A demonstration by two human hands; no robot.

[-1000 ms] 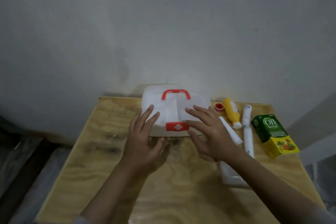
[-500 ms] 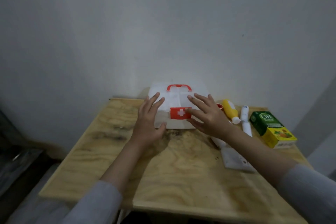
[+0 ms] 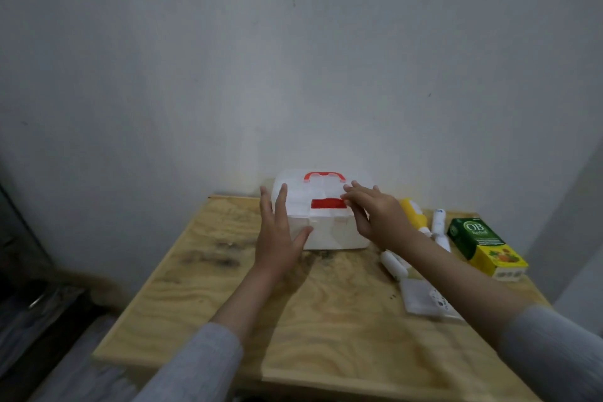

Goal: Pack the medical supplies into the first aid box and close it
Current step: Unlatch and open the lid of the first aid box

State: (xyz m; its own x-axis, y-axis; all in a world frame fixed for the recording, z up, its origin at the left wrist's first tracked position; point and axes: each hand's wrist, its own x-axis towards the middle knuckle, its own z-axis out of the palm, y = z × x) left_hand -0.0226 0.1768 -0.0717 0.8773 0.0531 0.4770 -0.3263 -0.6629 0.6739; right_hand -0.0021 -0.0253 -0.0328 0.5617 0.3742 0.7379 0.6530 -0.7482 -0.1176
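A white first aid box [image 3: 329, 232] with a red handle and red front latch stands at the back of the wooden table, lid down. My left hand [image 3: 279, 237] rests against its left front corner, fingers spread. My right hand [image 3: 375, 215] lies on the lid's right side, fingertips by the red latch. To the right lie a yellow bottle [image 3: 412, 214], a white tube [image 3: 439, 227], another white tube [image 3: 393, 263], a flat white packet [image 3: 421, 299] and a green and yellow carton [image 3: 483, 246].
The wooden table [image 3: 326, 320] stands against a grey wall. Its left half has dark stains. Dark floor and clutter lie beyond the left edge.
The view has pulled back and tilted up. Both hands have moved forward onto the box, the left one to its left corner and the right one onto the lid near the latch.
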